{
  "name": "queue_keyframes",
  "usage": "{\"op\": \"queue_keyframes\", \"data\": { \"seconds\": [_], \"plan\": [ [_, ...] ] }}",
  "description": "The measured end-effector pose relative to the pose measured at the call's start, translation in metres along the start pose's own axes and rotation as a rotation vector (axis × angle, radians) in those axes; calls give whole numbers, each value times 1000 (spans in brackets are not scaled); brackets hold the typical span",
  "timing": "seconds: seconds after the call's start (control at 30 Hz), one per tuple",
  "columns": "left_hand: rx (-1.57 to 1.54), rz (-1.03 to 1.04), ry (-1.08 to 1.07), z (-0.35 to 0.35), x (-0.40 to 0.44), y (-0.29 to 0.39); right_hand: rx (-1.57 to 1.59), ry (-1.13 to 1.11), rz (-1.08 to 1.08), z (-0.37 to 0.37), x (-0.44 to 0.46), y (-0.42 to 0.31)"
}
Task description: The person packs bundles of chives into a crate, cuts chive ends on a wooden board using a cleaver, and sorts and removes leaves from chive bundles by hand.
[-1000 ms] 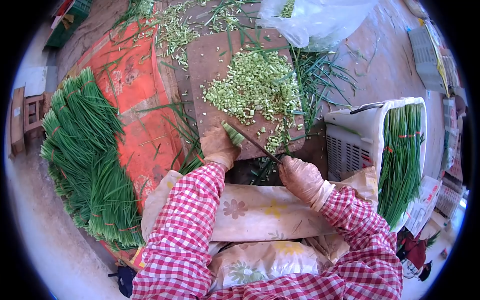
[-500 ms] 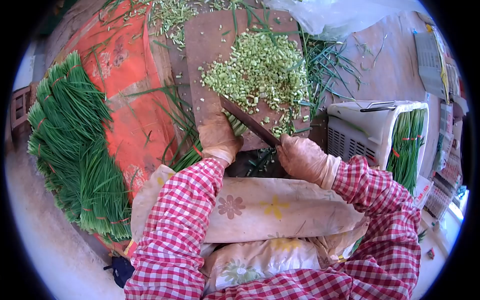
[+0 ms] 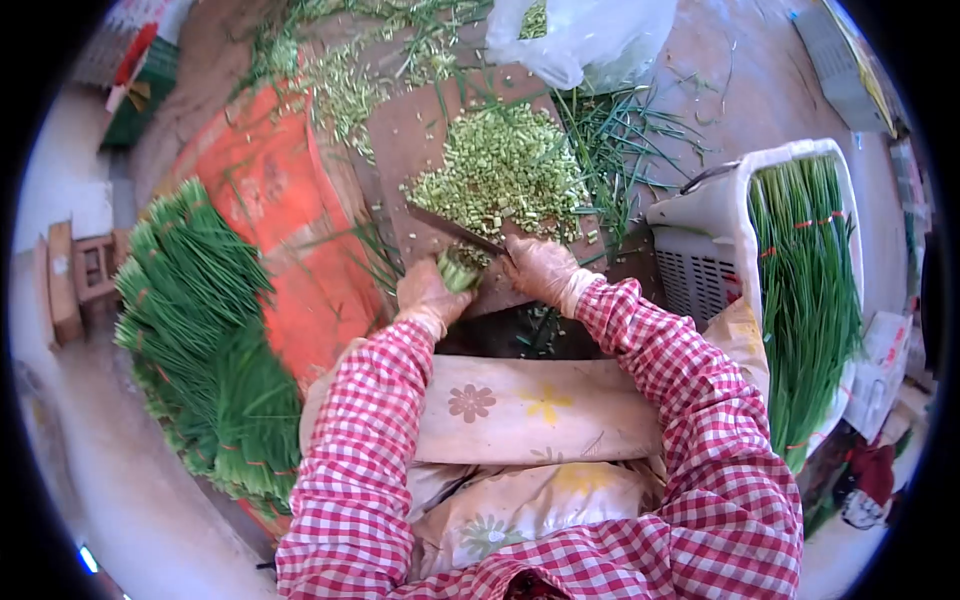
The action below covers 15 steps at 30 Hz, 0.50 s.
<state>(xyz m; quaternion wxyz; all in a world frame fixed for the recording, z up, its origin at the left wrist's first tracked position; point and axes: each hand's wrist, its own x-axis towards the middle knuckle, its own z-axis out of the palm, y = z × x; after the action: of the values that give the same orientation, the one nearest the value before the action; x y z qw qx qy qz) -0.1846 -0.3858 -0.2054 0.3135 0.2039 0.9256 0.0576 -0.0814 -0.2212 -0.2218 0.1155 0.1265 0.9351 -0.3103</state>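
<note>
My left hand point(image 3: 432, 297), in a thin glove, is closed round a bunch of chives point(image 3: 460, 270) at the near edge of a cutting board point(image 3: 397, 126). The cut pale ends face up. My right hand point(image 3: 538, 272), also gloved, grips a knife point(image 3: 456, 230) by its handle, which the fingers mostly hide. The dark blade lies slantwise just beyond the bunch, pointing left; whether it touches the board I cannot tell. Past the blade, a heap of chopped chive pieces point(image 3: 500, 165) covers much of the board.
Bundled chives point(image 3: 205, 330) lie on the left beside an orange-red sheet point(image 3: 325, 290). A white crate point(image 3: 700, 265) on the right holds more tied chives point(image 3: 805, 270). Behind the board are a clear plastic bag point(image 3: 600, 40) and scattered trimmings point(image 3: 345, 95). A flowered apron point(image 3: 500, 400) covers my lap.
The knife has moved from over the bunch to its far side. My left hand has tilted the bunch, so its cut ends show. The whole view has shifted, bringing more of the crate in.
</note>
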Motion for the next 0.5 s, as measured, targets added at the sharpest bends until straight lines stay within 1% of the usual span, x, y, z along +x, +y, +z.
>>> {"op": "queue_keyframes", "data": {
  "seconds": [0.03, 0.07, 0.13, 0.17, 0.2, 0.23, 0.27, 0.3, 0.33, 0.37, 0.4, 0.43, 0.47, 0.5],
  "plan": [
    [29, 63, 52, -2, -10, 0, -87, -9, 40, 0, 7, 2],
    [51, 73, 57, -4, -22, -3, -171, 100, 1, 1, 11, 6],
    [-206, 399, 319, -20, -46, 3, -189, 105, 85, -6, 22, 7],
    [-270, 454, 319, -33, -61, 8, -188, 125, 80, -1, 24, 8],
    [-262, 460, 336, -49, -75, 15, -243, 183, 129, 14, 27, 12],
    [-194, 631, 449, -65, -89, 22, -301, 243, 177, 16, 29, 9],
    [-121, 800, 562, -80, -102, 28, -391, 185, 216, 21, 25, 3],
    [-100, 887, 576, -96, -114, 35, -324, 222, 90, 17, 15, -4],
    [-103, 883, 603, -111, -125, 41, -264, 253, -42, 10, 5, -7],
    [-19, 994, 572, -125, -135, 48, 599, 84, -81, 42, 12, 21],
    [67, 1103, 538, -139, -149, 55, 1026, -82, -109, 25, -6, 14],
    [207, 1092, 456, -151, -168, 65, 1484, -262, -93, 7, -25, 2],
    [200, 1092, 477, -148, -179, 72, 1781, -392, -88, -6, -45, -9],
    [383, 1151, 523, -142, -191, 81, 1967, -483, -116, -15, -66, -16]
  ]
}}
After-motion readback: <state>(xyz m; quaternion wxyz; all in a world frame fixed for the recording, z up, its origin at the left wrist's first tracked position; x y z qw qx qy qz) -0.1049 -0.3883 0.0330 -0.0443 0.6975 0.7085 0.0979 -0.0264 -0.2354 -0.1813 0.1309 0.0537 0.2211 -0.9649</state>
